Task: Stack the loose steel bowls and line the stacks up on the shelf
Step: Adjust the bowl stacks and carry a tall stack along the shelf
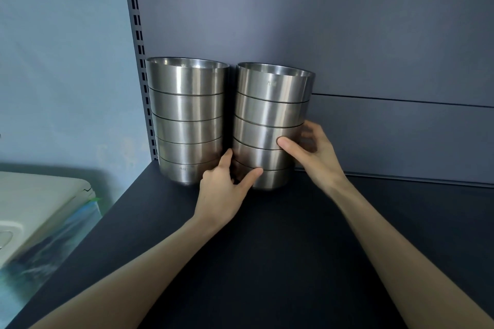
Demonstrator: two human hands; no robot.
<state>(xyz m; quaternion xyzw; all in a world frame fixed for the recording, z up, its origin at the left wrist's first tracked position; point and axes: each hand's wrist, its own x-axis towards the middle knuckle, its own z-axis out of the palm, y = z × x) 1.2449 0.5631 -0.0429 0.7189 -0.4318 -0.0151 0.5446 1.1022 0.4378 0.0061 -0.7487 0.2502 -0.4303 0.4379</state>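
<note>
Head: right hand (312, 152) half behind stack (270, 120)

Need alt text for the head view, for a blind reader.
Two hands hold the right stack of five steel bowls on a dark shelf: left hand low, right hand higher. The left stack, also five bowls, stands close beside it.
</note>
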